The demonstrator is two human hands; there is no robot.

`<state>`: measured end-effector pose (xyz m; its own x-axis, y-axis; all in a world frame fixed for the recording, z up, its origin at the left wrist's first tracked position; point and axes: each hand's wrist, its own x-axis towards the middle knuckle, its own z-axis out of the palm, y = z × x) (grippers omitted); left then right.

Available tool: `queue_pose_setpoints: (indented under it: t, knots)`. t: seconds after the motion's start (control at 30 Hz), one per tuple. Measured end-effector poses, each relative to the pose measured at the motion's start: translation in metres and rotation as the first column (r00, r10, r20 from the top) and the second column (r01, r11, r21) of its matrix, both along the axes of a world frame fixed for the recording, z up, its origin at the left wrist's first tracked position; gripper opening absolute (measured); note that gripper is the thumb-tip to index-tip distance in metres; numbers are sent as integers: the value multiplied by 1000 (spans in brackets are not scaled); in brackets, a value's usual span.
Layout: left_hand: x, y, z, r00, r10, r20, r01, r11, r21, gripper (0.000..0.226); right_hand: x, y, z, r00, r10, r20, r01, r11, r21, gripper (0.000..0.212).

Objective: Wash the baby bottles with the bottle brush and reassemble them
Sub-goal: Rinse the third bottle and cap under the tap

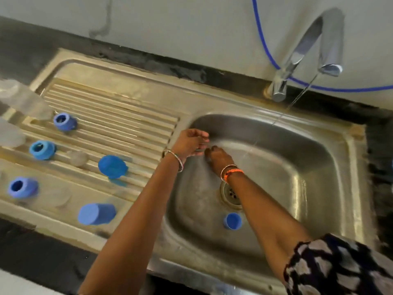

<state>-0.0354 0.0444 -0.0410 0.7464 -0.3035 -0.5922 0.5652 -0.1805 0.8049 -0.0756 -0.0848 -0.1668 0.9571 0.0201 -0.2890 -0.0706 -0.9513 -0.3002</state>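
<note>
Both hands, left hand (pixel 190 142) and right hand (pixel 219 158), meet loosely curled beside the water stream (pixel 282 116) (whether holding anything, I cannot tell), likely rinsing; blue caps (pixel 96 213) wait leftward.

left wrist: thin silver metal bangle (pixel 172 159) | right wrist: thin silver bangle (pixel 228 168) beside an orange woven thread band (pixel 234 172) | forearms: bare | right upper arm: short sleeve (pixel 338 267), dark fabric with pale grey blotchy print, scalloped dark edge | hands: no rings discernible, blurred

Bottle parts (pixel 112 166) lie on the drainboard (pixel 110 107) left of the basin (pixel 319 167); one cap (pixel 232 220) lies inside.
</note>
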Motion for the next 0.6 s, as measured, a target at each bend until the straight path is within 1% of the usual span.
queue_pose_setpoints:
  t: [0.03,0.07,0.1,0.13,0.17,0.2,0.23,0.27,0.3,0.33,0.37,0.4,0.5,0.6]
  knots:
    - [0,-2,-3,1000,6,8,-6,1000,20,23,0,-3,-5,999,-27,20,26,998,54,29]
    - [0,-4,-5,1000,3,15,-3,999,38,23,-1,-6,-7,994,-98,41,92,986,137,26]
    - [-2,-7,-8,1000,-4,19,3,999,41,23,-3,-10,-5,977,-207,55,188,951,245,23]
    - [-4,-12,-10,1000,-9,29,8,999,35,24,-8,-15,3,931,-361,56,313,868,386,23]
    - [-7,-17,-13,999,-3,54,1,1000,31,26,-13,-20,12,853,-521,20,433,728,531,28]
    - [-10,-27,-15,996,7,92,-10,999,35,27,-18,-26,26,762,-647,-32,508,566,649,32]
    - [-13,-36,-17,991,18,130,-24,998,49,26,-22,-31,39,694,-715,-84,527,425,736,30]
    - [-17,-46,-17,988,21,154,-30,998,55,23,-25,-37,52,655,-745,-126,507,310,804,22]
    - [-22,-59,-13,988,7,156,-12,999,33,19,-28,-46,65,628,-762,-158,469,209,858,14]
    - [-27,-71,-9,990,-14,143,17,1000,-19,15,-30,-53,78,611,-768,-190,444,134,886,12]
    - [-32,-84,-2,990,-49,133,60,995,-80,12,-32,-62,93,596,-777,-203,424,89,901,13]
    - [-36,-94,5,988,-75,138,94,987,-132,13,-34,-68,107,593,-779,-203,413,77,908,14]
    - [-40,-113,27,973,-56,224,111,965,-239,21,-41,-82,138,604,-785,-133,356,117,927,21]
    - [-43,-122,39,943,-50,328,138,958,-253,19,-46,-86,160,599,-798,-64,327,171,929,26]
